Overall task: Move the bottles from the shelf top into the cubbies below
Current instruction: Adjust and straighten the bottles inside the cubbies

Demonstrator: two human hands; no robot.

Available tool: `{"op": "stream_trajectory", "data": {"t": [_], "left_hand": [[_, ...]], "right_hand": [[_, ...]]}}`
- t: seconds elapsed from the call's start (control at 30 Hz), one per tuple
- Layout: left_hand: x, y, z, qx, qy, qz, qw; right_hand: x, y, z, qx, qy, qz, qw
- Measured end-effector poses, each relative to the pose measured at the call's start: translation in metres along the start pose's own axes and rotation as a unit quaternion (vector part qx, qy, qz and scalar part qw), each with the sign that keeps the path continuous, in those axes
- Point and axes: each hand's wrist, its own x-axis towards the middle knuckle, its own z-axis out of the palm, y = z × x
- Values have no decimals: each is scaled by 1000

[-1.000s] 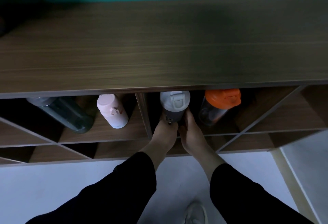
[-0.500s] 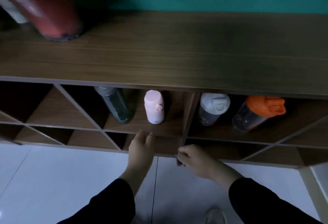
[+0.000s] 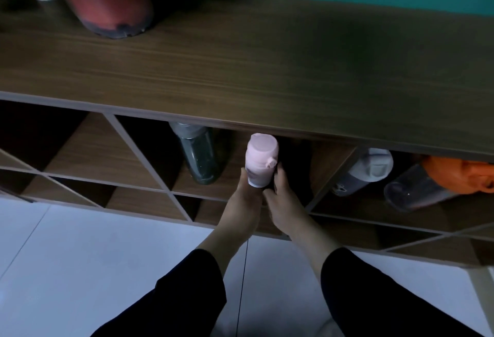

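Both hands closed on pink bottle point(image 3: 260, 161) base inside cubby: left hand point(image 3: 244, 203) cupping left side, right hand point(image 3: 284, 203) fingers on right; dark bottle point(image 3: 200, 156) just left

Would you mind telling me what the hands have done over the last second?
Both hands left the white-capped bottle and moved left to the pink bottle, which the left hand and right hand now clasp at its base. The dark green bottle and orange-capped bottle stayed in their cubbies.
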Motion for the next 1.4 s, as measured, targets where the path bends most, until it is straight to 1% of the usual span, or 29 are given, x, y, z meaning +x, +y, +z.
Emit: {"op": "stream_trajectory", "data": {"t": [0.1, 0.2, 0.37, 0.43, 0.57, 0.63, 0.67, 0.7, 0.73, 0.77, 0.83, 0.87, 0.93, 0.97, 1.0, 1.07, 1.17, 1.23, 1.3, 1.4], "left_hand": [[6, 2, 1, -3, -6, 26, 1000], [12, 1, 1, -22, -9, 25, 999], [20, -2, -4, -27, -17, 25, 999], [26, -5, -5, -29, -18, 25, 999], [31, -7, -6, -20, -24, 19, 999], [28, -7, -4, -4, -30, 16, 999], [26, -7, -4, 5, -20, 12, 1000], [23, -7, -4, 8, 7, -2, 1000], [18, -6, -6, 0, 58, -23, 998], [11, -2, -9, -23, 130, -40, 990], [-4, 2, -23, -79, 283, -60, 954], [-11, 3, -32, -90, 336, -53, 936], [-18, 3, -52, -118, 396, -27, 910], [-16, 0, -61, -134, 406, -16, 904], [-13, -2, -71, -146, 402, -9, 904], [-5, -6, -84, -144, 353, -6, 924], [0, -8, -91, -141, 244, -13, 959], [4, -10, -91, -143, 191, -16, 971], [6, -10, -90, -157, 162, -26, 974], [8, -10, -92, -181, 148, -40, 971]], "right_hand": [[4, -2, -2, 35, 14, -16, 999], [2, -1, -2, 44, 28, -15, 999], [2, 17, 6, 46, 8, -27, 999], [-5, 5, 2, 51, 9, -17, 999], [-5, 3, 1, 39, 6, 0, 999], [-5, 0, 1, 34, 20, 26, 999], [-6, -1, 1, 23, 27, 46, 998], [-8, -3, 2, 4, 32, 67, 997], [-13, -4, 4, -21, 36, 84, 996], [-17, -4, 7, -44, 38, 87, 994], [-27, -5, 16, -80, 37, 59, 994], [-30, -7, 21, -96, 35, 40, 994], [-31, -12, 28, -113, 29, 0, 993], [-30, -17, 32, -99, 23, -11, 995], [-30, -25, 37, -62, 2, -9, 998], [-28, -40, 50, 4, -40, -15, 999], [-19, -54, 73, 6, -62, -43, 997], [-13, -66, 81, 5, -76, -30, 997], [-7, -74, 84, -2, -61, -24, 998], [-2, -78, 82, 4, -35, -54, 998]]}}
